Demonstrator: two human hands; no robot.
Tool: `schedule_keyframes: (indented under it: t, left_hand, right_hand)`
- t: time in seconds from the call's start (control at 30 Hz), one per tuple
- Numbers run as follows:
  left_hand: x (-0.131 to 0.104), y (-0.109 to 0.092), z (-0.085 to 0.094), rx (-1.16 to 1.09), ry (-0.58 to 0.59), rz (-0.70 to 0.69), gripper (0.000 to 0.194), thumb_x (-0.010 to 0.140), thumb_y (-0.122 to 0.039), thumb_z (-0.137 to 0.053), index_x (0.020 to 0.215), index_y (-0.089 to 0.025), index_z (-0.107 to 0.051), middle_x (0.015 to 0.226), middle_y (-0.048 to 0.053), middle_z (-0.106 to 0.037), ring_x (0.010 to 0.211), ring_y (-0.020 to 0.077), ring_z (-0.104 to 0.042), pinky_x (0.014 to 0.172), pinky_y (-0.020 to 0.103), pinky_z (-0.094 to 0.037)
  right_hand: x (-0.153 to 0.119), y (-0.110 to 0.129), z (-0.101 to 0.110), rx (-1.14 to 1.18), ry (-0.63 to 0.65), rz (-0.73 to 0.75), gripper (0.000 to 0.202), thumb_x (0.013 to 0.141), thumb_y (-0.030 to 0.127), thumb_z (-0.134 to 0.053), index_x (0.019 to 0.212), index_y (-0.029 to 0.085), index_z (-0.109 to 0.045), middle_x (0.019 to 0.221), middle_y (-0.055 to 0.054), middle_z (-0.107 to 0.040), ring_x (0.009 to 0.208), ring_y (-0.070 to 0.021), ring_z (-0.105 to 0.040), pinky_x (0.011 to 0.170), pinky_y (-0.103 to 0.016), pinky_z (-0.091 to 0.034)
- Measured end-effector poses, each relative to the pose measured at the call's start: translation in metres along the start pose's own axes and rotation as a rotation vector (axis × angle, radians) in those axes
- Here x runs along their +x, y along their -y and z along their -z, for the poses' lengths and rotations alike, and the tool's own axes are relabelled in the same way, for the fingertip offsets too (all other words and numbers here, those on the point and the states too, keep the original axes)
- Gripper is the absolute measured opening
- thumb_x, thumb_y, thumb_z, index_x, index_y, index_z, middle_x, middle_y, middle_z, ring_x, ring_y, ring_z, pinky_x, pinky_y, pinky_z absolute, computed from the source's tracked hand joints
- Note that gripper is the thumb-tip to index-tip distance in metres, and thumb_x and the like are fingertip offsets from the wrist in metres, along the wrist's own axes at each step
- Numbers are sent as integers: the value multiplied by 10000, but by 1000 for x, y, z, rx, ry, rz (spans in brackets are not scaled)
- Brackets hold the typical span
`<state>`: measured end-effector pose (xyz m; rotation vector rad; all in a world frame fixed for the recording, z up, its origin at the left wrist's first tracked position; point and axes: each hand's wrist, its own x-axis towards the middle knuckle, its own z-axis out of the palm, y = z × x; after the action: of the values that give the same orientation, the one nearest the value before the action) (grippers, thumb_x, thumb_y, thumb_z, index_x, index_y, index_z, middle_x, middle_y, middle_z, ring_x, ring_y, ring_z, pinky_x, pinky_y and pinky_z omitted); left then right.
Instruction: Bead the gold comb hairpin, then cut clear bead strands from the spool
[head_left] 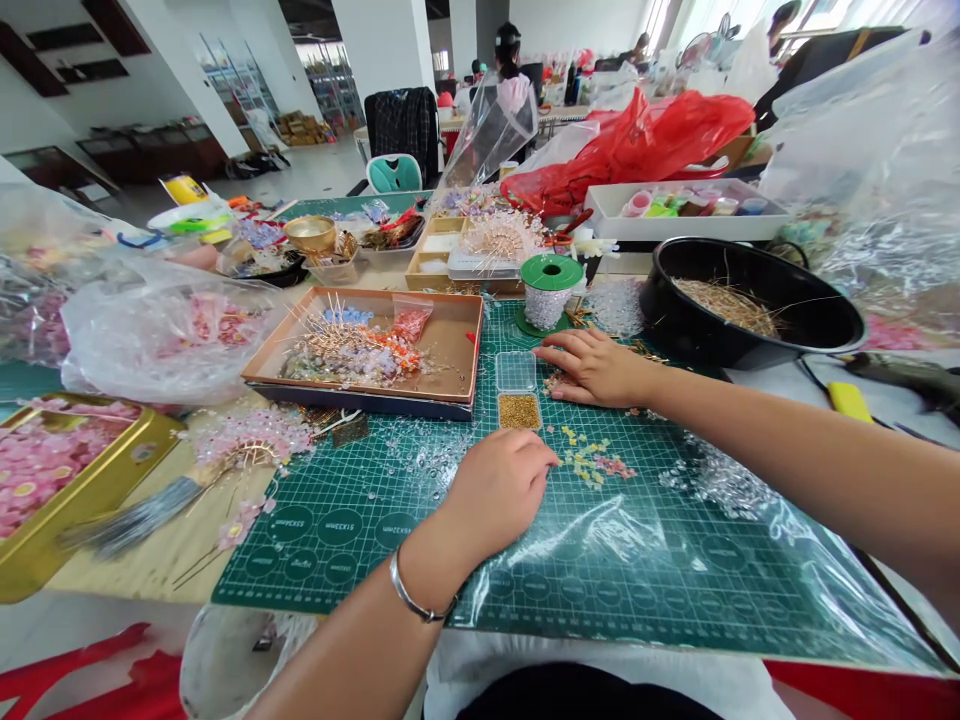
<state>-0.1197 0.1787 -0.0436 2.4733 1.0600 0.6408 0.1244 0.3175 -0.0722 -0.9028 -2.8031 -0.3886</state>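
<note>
1. Head view, hidden parts: the left grip (499, 485), near the middle of the near edge of the surface (161, 565), has its fingers curled together; its underside is hidden, so whether it holds anything cannot be told. The right grip (592, 370), farther from that edge, is open and palm down, fingers spread over a heap of small pieces (556, 383), which it partly covers. Both forearms are cut off by the frame.
2. Head view, containers: between the grips, an open clear box (517, 372) holds gold beads (518, 411) in its nearer half. Toward the left edge, a shallow carton (457, 350) bears wired sprays and a packet; a gold tin (161, 440) holds pink flowers. Toward the far right corner, a black bowl (832, 315) contains thin stems.
3. Head view, nearest things: yellow and pink pieces (592, 458), tiny and scattered, lie on the green mat (600, 590), just beside the left fingertips.
</note>
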Motion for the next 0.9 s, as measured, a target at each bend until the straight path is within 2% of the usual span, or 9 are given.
schedule_keyframes:
  t: [0.2, 0.37, 0.5, 0.6, 0.77, 0.9]
  left_hand:
    - [1, 2, -1, 3, 7, 2, 197, 878, -118, -479, 965, -155, -651, 972, 35, -651, 909, 177, -574, 827, 334, -467]
    - [0, 3, -1, 9, -3, -24, 198, 876, -120, -474, 953, -153, -654, 963, 41, -650, 891, 180, -574, 818, 334, -470]
    - [0, 2, 0, 10, 7, -26, 205, 877, -123, -470, 955, -155, -656, 965, 47, -651, 893, 187, -576, 811, 340, -475]
    - [0, 2, 0, 10, 7, -23, 205, 879, -124, -468, 958, -157, -655, 969, 46, -652, 902, 188, -576, 818, 344, -475]
    - [0, 3, -2, 20, 5, -23, 198, 882, -130, -471, 946, -158, -657, 963, 47, -652, 905, 186, -578, 825, 350, -478]
    - [0, 3, -1, 13, -3, -14, 195, 880, -125, -475, 943, -161, -657, 962, 43, -656, 900, 182, -580, 820, 348, -481]
  right_hand:
    - [24, -12, -10, -2, -69, -72, 659, 863, 588, -428, 1347, 141, -442, 1317, -162, -493, 1160, -313, -444, 944, -446, -329]
    - [26, -1, 0, 11, -102, -119, 480, 925, 423, -381, 1287, 125, -482, 1254, -159, -531, 1130, -285, -458, 942, -425, -334]
    - [22, 19, 6, 26, -56, -57, 545, 891, 515, -418, 1288, 148, -485, 1265, -137, -532, 1123, -276, -472, 936, -409, -333]
    - [25, 25, 2, 28, -41, -53, 582, 883, 552, -409, 1303, 155, -480, 1274, -148, -531, 1113, -291, -479, 924, -426, -328]
    - [32, 11, -2, 22, -54, -127, 583, 887, 535, -405, 1322, 152, -472, 1284, -177, -522, 1135, -331, -461, 925, -473, -316]
    - [13, -4, 16, 34, -66, -210, 539, 916, 496, -358, 1339, 173, -441, 1297, -146, -508, 1165, -294, -452, 972, -443, -324]
